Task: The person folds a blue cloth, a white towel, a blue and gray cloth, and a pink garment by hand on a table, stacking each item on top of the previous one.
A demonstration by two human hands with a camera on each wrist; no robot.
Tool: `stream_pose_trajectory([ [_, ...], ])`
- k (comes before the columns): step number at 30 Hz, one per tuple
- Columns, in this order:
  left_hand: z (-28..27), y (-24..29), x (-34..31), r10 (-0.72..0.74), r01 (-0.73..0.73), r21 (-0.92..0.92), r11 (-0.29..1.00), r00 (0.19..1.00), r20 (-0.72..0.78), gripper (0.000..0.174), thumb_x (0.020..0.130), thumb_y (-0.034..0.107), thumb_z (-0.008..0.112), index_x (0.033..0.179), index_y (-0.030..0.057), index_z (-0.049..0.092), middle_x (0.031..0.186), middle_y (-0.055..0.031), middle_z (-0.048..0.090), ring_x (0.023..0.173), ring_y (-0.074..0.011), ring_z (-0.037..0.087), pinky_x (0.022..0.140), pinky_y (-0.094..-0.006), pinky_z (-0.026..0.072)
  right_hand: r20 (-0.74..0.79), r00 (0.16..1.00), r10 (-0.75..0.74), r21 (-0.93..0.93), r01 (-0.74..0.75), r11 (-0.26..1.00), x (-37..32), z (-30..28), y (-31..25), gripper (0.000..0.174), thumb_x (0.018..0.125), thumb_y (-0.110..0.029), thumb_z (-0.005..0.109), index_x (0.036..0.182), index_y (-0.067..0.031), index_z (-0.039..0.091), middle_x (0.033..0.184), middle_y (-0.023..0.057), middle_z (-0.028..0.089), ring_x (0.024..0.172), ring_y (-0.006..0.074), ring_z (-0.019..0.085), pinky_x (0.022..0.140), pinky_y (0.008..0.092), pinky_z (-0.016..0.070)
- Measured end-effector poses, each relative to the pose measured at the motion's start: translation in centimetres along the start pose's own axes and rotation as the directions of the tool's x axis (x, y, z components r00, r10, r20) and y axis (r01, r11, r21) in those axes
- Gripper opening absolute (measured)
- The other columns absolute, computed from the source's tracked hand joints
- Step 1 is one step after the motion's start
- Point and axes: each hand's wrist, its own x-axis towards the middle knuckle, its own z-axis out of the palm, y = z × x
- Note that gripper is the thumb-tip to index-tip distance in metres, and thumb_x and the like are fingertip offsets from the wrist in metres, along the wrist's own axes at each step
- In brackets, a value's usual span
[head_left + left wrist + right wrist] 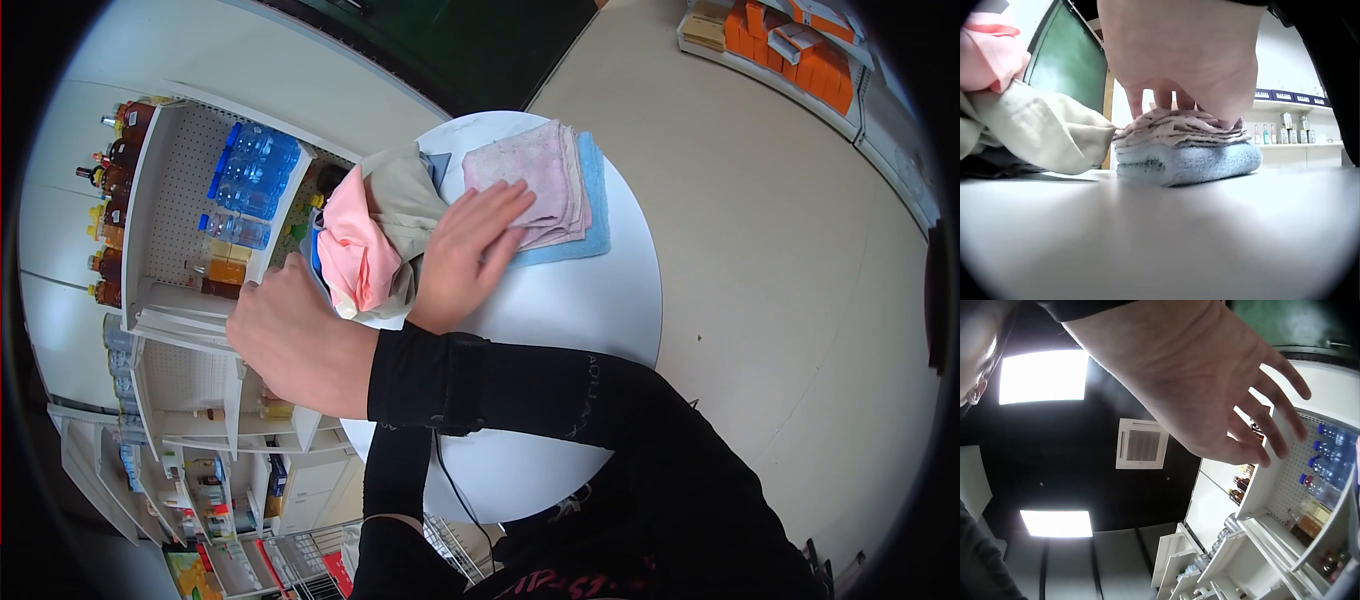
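Observation:
My left hand (470,250) rests with extended fingers on the top of a folded pale pink-lilac cloth (520,172). In the left wrist view its fingers press down on the layered cloth (1179,128), which lies over a folded light blue towel (1210,164). My right hand (300,335) is raised in the air at the left, its arm crossing over the left forearm. In the right wrist view its fingers are spread and loosely bent, with nothing in them. Close by the left hand is a heap with a salmon-pink cloth (357,250) and a beige-grey cloth (403,195).
The stack and heap lie on a round white table (560,320). White shelves (150,220) with blue-capped water bottles (255,170) and dark bottles stand at the left. Orange boxes (800,65) sit on a shelf at the far upper right. A thin black cable (455,485) hangs near the left forearm.

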Motion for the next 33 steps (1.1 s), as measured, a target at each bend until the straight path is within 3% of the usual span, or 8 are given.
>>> stream_pose_trajectory([
  [9,-0.1,-0.2,-0.1,0.044,-0.044,0.021,0.999,0.999,-0.002,0.032,0.095,0.009,0.069,0.127,0.0096,0.072,0.134,-0.0100,0.069,0.130,-0.0277,0.062,0.114,-0.0452,0.0430,0.018,1.000,-0.005,-0.002,0.005,1.000,0.0,0.1,0.1,0.016,0.067,-0.021,0.077,0.075,-0.0066,0.074,0.073,0.0092,0.065,0.070,0.0244,0.068,0.065,0.0400,0.0435],
  [12,-0.3,-0.4,-0.1,0.080,-0.068,0.094,0.993,0.987,-0.137,0.032,0.092,0.007,0.071,0.124,0.0092,0.074,0.129,-0.0094,0.072,0.123,-0.0268,0.067,0.109,-0.0439,0.0475,0.026,1.000,-0.010,-0.008,0.010,1.000,0.2,0.4,0.2,0.015,0.068,-0.020,0.076,0.076,-0.0064,0.075,0.073,0.0091,0.065,0.070,0.0243,0.068,0.065,0.0398,0.0435],
  [17,0.3,0.1,-0.3,0.136,-0.134,0.104,0.985,0.991,-0.014,0.030,0.087,0.002,0.075,0.116,0.0066,0.077,0.126,-0.0084,0.073,0.123,-0.0270,0.067,0.108,-0.0441,0.0495,0.003,0.999,-0.033,-0.009,0.033,0.999,0.0,0.1,0.4,0.013,0.069,-0.017,0.075,0.076,-0.0065,0.075,0.075,0.0094,0.065,0.070,0.0244,0.068,0.064,0.0394,0.0437],
  [20,0.2,1.4,-0.4,-0.035,0.028,-0.059,0.998,0.991,-0.125,0.027,0.086,0.005,0.076,0.113,0.0065,0.078,0.122,-0.0089,0.075,0.120,-0.0285,0.069,0.105,-0.0438,0.0512,0.033,0.999,-0.026,-0.005,0.026,1.000,0.2,0.1,0.5,0.012,0.069,-0.016,0.074,0.077,-0.0067,0.075,0.076,0.0092,0.066,0.070,0.0246,0.068,0.064,0.0400,0.0439],
  [26,0.5,1.1,-0.6,0.020,-0.021,-0.013,1.000,0.998,-0.053,0.034,0.086,0.006,0.077,0.120,0.0072,0.075,0.127,-0.0124,0.072,0.123,-0.0304,0.066,0.108,-0.0417,0.0489,0.004,1.000,-0.012,-0.012,0.012,1.000,0.2,0.2,0.4,0.010,0.069,-0.015,0.074,0.073,-0.0059,0.074,0.072,0.0103,0.065,0.070,0.0286,0.069,0.065,0.0430,0.0453],
  [28,-0.3,1.4,-1.0,0.004,-0.004,-0.018,1.000,1.000,0.004,0.038,0.086,0.006,0.077,0.124,0.0065,0.073,0.129,-0.0141,0.071,0.125,-0.0309,0.065,0.109,-0.0409,0.0476,0.082,0.996,0.015,0.111,-0.025,0.993,0.4,-0.2,1.4,0.008,0.069,-0.013,0.073,0.070,-0.0052,0.073,0.070,0.0123,0.065,0.071,0.0312,0.070,0.063,0.0443,0.0461],
  [31,-1.2,-0.6,-1.8,-0.001,-0.003,-0.028,1.000,0.991,-0.130,0.039,0.090,0.008,0.073,0.128,0.0093,0.071,0.129,-0.0112,0.071,0.123,-0.0280,0.065,0.105,-0.0412,0.0495,0.017,0.995,0.103,0.091,-0.104,0.990,1.1,-2.2,3.5,0.008,0.067,-0.012,0.072,0.065,-0.0045,0.071,0.068,0.0147,0.066,0.071,0.0333,0.070,0.060,0.0463,0.0501],
  [33,-2.8,-1.7,-3.5,-0.018,0.013,-0.029,0.999,0.979,-0.201,0.039,0.092,0.010,0.071,0.131,0.0108,0.070,0.130,-0.0098,0.070,0.122,-0.0265,0.066,0.103,-0.0414,0.0504,0.090,0.993,0.074,-0.002,-0.075,0.997,2.4,-2.8,6.3,0.009,0.072,-0.014,0.070,0.075,-0.0073,0.075,0.077,0.0124,0.072,0.074,0.0325,0.072,0.064,0.0440,0.0558],
])
